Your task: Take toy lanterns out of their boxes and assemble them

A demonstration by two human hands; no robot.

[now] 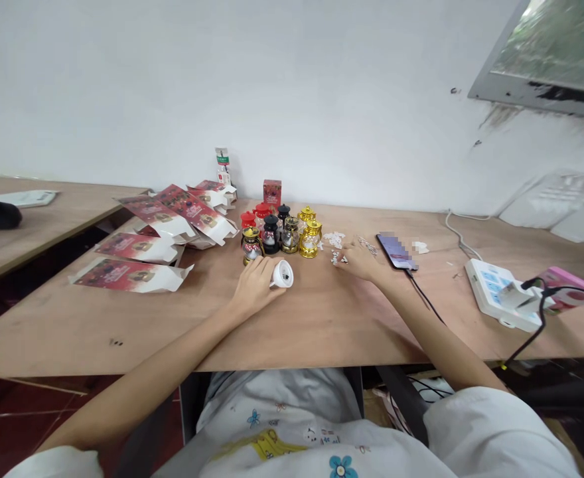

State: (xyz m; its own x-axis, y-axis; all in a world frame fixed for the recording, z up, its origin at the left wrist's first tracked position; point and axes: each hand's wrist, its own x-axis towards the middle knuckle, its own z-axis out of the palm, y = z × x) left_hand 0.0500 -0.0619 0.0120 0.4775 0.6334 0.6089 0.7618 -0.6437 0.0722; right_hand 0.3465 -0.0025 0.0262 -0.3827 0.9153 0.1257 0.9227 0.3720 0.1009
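Note:
My left hand [256,287] is wrapped round a small white lantern [283,273]. Its round base is tipped toward me and shows a dark spot in the middle; the rest lies hidden behind my fingers. Over a little heap of tiny parts [336,256], my right hand [359,261] points downward with the fingertips drawn together. What they pinch, if anything, is too small to make out. Just beyond my left hand stand several small lanterns: gold [311,240], black [271,236], red [247,220] and bronze-coloured [290,236] ones.
Printed red cartons [137,274] lie piled at the left. A small upright red box [272,192] stands against the wall. White bits [334,239] lie beyond my right hand. Rightward are a phone [395,251] with a cable and a white power strip [501,295].

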